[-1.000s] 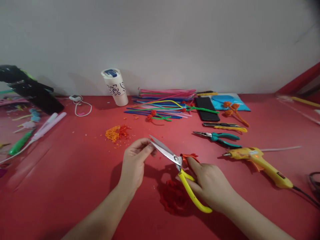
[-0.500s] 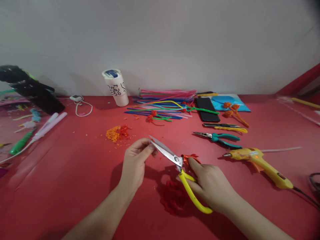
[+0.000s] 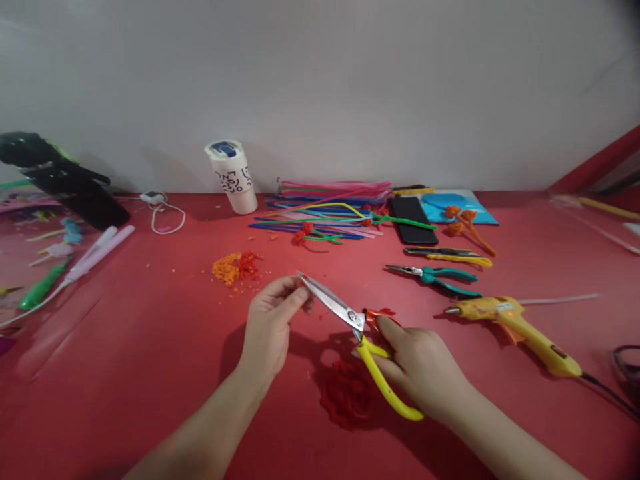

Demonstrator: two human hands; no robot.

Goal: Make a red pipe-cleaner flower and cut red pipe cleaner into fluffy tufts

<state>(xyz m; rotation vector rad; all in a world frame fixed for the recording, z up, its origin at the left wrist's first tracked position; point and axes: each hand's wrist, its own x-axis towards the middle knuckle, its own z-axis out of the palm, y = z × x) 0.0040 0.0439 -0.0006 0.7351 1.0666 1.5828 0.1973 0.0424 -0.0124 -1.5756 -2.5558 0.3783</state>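
My right hand (image 3: 425, 367) grips a pair of scissors (image 3: 333, 303) with a yellow lower handle. Something orange-red shows by the pivot, under my right fingers; I cannot tell whether it is part of the handle. The blades point up and to the left, and look nearly closed. My left hand (image 3: 273, 317) is closed in a pinch at the blade tips, with a tiny red piece (image 3: 305, 277) showing there. Most of what the left fingers hold is hidden. Below the scissors lies a dark red fuzzy heap (image 3: 345, 397) on the table.
Orange and red clippings (image 3: 227, 268) lie beyond my left hand. Coloured pipe cleaners (image 3: 325, 207), a tumbler (image 3: 233, 177) and a phone (image 3: 413, 220) stand or lie near the wall. Pliers (image 3: 433, 277) and a corded yellow glue gun (image 3: 520, 327) are at right, a black bottle (image 3: 75, 187) at left.
The scissor blades have drawn closer together at the left fingertips. Both hands stay in nearly the same place.
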